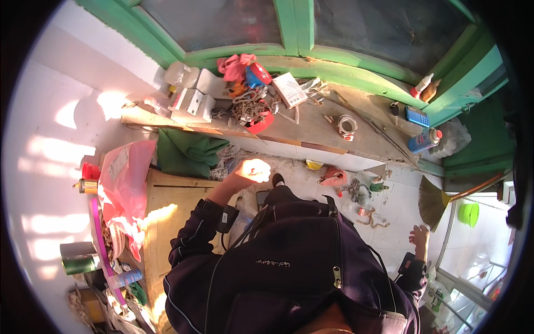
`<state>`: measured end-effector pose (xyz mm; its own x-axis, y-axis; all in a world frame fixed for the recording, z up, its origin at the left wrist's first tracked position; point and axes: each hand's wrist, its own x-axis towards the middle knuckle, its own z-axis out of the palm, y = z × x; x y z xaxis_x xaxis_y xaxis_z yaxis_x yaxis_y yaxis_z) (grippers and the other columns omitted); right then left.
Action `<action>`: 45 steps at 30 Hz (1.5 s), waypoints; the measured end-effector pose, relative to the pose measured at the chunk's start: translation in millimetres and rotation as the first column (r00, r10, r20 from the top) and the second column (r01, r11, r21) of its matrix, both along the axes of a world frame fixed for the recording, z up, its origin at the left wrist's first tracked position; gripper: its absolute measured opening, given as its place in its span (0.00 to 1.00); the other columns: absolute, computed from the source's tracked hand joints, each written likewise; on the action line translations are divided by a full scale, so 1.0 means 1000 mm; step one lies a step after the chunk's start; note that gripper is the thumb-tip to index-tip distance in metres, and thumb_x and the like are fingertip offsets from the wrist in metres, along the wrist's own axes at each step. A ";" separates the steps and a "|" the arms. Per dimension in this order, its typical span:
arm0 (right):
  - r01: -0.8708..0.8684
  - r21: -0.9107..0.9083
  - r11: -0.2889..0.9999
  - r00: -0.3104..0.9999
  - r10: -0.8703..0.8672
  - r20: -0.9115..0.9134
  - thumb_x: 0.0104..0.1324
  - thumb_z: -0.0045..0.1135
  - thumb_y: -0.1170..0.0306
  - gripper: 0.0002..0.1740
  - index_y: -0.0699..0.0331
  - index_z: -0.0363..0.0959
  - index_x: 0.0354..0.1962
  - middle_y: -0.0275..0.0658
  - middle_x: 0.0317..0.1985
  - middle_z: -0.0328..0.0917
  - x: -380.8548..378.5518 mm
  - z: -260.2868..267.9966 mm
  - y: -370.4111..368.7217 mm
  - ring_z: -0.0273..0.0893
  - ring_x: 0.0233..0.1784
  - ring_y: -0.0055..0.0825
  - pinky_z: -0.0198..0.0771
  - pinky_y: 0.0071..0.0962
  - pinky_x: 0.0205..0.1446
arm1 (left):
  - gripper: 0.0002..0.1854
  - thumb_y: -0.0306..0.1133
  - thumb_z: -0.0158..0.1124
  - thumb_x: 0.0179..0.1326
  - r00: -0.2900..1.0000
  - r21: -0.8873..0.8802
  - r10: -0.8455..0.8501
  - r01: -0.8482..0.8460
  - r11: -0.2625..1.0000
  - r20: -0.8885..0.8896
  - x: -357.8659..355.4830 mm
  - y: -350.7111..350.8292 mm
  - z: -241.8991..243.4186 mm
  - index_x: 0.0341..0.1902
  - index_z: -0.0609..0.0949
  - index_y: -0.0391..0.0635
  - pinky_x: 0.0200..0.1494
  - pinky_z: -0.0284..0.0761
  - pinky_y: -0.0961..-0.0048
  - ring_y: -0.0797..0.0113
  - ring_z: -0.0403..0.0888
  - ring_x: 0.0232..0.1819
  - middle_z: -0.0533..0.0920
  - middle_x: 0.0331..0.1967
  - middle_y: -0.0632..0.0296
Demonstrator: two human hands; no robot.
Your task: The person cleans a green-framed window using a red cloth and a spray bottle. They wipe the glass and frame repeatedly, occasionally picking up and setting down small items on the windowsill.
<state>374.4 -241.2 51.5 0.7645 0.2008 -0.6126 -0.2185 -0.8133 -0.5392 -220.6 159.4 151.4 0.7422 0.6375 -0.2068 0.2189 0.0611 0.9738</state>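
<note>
Bright sunlight washes out my left hand, raised between a wooden cabinet and the cluttered window sill. Its fingers look curled, but glare hides whether anything is in them. Just beyond it, a folded green cloth hangs beside the sill's front. My right hand is held out to the side with its fingers apart and nothing in them. The nearest thing to it is a broom with an orange handle, a short way above the hand and apart from it.
A tape roll, a blue spray can, a white box and tangled cord lie on the sill. Red cloth and a green bottle litter the floor. A pink plastic bag rests by the cabinet.
</note>
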 end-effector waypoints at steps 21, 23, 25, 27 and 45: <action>-0.988 0.149 0.052 0.139 0.731 0.668 0.58 0.58 0.71 0.15 0.64 0.78 0.45 0.46 0.32 0.81 -0.220 0.204 0.415 0.81 0.31 0.36 0.75 0.31 0.37 | 0.11 0.24 0.65 0.57 0.913 0.033 0.385 -0.384 0.923 -0.133 -0.055 0.062 -0.019 0.44 0.79 0.35 0.39 0.76 0.77 0.76 0.80 0.35 0.81 0.33 0.63; -0.991 0.133 0.008 0.099 0.712 0.695 0.57 0.58 0.71 0.16 0.63 0.78 0.45 0.46 0.34 0.81 -0.238 0.218 0.466 0.80 0.33 0.38 0.75 0.32 0.38 | 0.11 0.23 0.65 0.56 0.907 0.186 0.417 -0.401 0.897 -0.057 -0.066 0.066 -0.021 0.43 0.79 0.35 0.40 0.76 0.77 0.77 0.79 0.35 0.81 0.32 0.63; -0.992 0.119 -0.045 0.053 0.704 0.708 0.56 0.59 0.71 0.18 0.62 0.77 0.46 0.45 0.37 0.80 -0.261 0.228 0.516 0.80 0.37 0.39 0.75 0.33 0.42 | 0.13 0.23 0.65 0.55 0.907 0.066 0.417 -0.413 0.908 -0.057 -0.073 0.077 -0.021 0.44 0.79 0.35 0.41 0.75 0.78 0.77 0.79 0.37 0.82 0.33 0.62; -0.966 0.049 -0.252 -0.111 0.583 0.805 0.55 0.60 0.71 0.21 0.59 0.76 0.49 0.46 0.43 0.79 -0.287 0.234 0.568 0.77 0.45 0.43 0.74 0.36 0.49 | 0.14 0.23 0.65 0.55 0.905 0.077 0.418 -0.412 0.908 -0.076 -0.076 0.085 -0.017 0.46 0.79 0.34 0.41 0.75 0.78 0.77 0.79 0.37 0.83 0.34 0.61; -0.482 -0.285 -0.829 -0.704 0.173 0.689 0.53 0.52 0.76 0.06 0.62 0.74 0.30 0.39 0.40 0.74 -0.416 0.144 0.779 0.74 0.42 0.41 0.71 0.36 0.43 | 0.10 0.23 0.64 0.58 0.760 -0.185 0.625 -0.650 0.737 -0.179 -0.144 0.064 -0.038 0.44 0.79 0.37 0.48 0.76 0.76 0.74 0.81 0.42 0.83 0.37 0.62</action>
<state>-41.5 538.2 195.1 -0.9545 0.2917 0.0613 0.2643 0.9234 -0.2783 -364.2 223.6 113.1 0.1464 0.8805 -0.4509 0.1431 0.4322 0.8904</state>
